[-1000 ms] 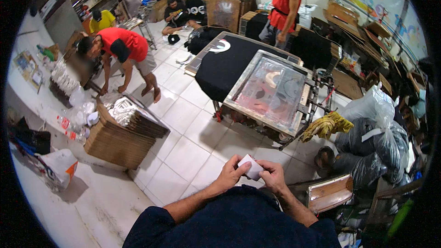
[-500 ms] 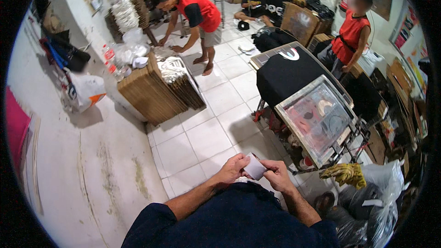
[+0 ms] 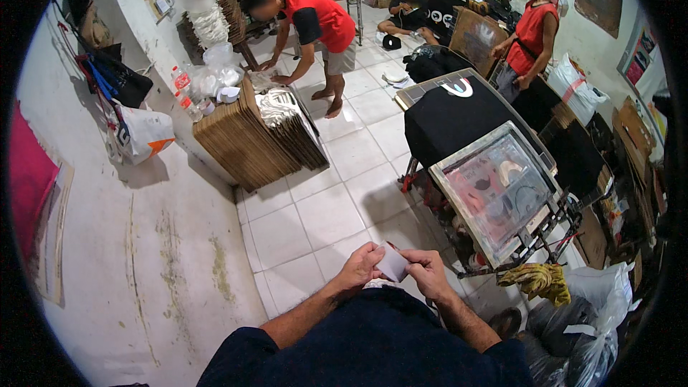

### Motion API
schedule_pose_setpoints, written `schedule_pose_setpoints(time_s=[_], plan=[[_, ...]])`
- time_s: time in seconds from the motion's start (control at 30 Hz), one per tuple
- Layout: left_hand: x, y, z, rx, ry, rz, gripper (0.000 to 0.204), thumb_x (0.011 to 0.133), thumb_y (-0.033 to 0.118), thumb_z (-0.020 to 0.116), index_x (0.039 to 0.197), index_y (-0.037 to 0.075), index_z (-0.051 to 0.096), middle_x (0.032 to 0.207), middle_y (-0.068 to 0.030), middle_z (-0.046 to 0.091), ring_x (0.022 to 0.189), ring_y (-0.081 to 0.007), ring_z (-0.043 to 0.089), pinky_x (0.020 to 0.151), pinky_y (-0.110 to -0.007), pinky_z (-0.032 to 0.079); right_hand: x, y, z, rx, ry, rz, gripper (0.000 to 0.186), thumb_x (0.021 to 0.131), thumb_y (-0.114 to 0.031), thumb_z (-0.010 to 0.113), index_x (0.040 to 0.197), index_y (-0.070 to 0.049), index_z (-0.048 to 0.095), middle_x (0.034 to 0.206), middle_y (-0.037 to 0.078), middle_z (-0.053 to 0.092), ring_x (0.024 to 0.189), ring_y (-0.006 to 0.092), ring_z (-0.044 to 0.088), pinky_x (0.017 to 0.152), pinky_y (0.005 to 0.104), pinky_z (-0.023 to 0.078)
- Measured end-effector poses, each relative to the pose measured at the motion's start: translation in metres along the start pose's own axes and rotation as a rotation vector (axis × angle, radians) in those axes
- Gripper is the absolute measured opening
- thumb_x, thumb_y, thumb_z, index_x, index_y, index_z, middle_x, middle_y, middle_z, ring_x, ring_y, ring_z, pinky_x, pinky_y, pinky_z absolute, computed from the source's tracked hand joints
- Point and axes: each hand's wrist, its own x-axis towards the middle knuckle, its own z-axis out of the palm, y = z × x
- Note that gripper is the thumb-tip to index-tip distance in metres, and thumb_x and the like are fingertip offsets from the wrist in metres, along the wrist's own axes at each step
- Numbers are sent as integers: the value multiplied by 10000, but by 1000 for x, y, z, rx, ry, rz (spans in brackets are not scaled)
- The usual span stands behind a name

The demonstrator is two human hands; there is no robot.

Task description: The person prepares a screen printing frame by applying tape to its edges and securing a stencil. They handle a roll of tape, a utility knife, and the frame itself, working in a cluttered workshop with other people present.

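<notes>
Close in front of my body, both hands hold a small white square of paper [image 3: 392, 264]. My left hand [image 3: 362, 265] pinches its left side, thumb and fingers closed. My right hand [image 3: 427, 269] grips the right side with fingers bent in. A thin reddish bit shows at the paper's upper edge; what it is I cannot make out. The paper is tilted, with its blank face toward me, and its far side is hidden.
At right stands a printing table with a framed screen [image 3: 498, 190] and black cloth [image 3: 448, 118]. A yellow-brown rag [image 3: 537, 281] hangs near plastic bags [image 3: 605, 312]. Left ahead, a board stack [image 3: 240, 147] meets the wall. A person in red [image 3: 319, 14] bends behind it; others are farther off.
The view has shifted slightly. The paper has tilted a little in my hands, and a reddish bit now shows at its edge. The person at right has straightened and turned.
</notes>
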Motion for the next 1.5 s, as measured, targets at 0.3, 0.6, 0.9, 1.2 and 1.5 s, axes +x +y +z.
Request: schedule_pose_setpoints(time_s=[0.3,0.6,0.9,1.2,1.5], plan=[[18,29,26,-95,-141,-100,688,1038,635,422,1355,35,537,1248,-145,678,1089,-283,701,970,-513,578,10,-25,-22,40,-11,-51,485,817,-62,525,1249,104,668,1042,81,742,954,118,657,862,289,530],[-5,65,76,-146,-113,-172,831,999,724,418,1429,17,501,1223,-184,674,1060,-319,713,1005,-471,565,20,-40,-35,618,-122,-106,506,820,-108,539,1251,138,638,1139,182,713,1039,224,677,962,357,521],[-11,64,75,-45,-159,-26,803,1005,622,501,1499,1,376,1397,-209,577,1232,-340,640,1088,-502,515,23,-43,-35,605,-119,-116,524,889,-144,602,1359,90,590,1248,197,678,1161,246,640,1049,378,485],[-9,63,63,-14,-129,308,802,845,175,763,1513,29,344,1458,-145,505,1362,-248,518,1143,-447,448,1,-71,-22,-126,35,-263,707,956,-193,752,1549,9,425,1508,155,498,1388,233,489,1168,397,385],[-16,86,54,669,-80,512,1055,652,-16,902,1547,30,345,1402,-120,523,1311,-203,539,1087,-361,492,-8,-90,-23,-574,38,-535,716,859,-89,774,1505,0,478,1533,229,498,1400,388,511,1151,435,439]])
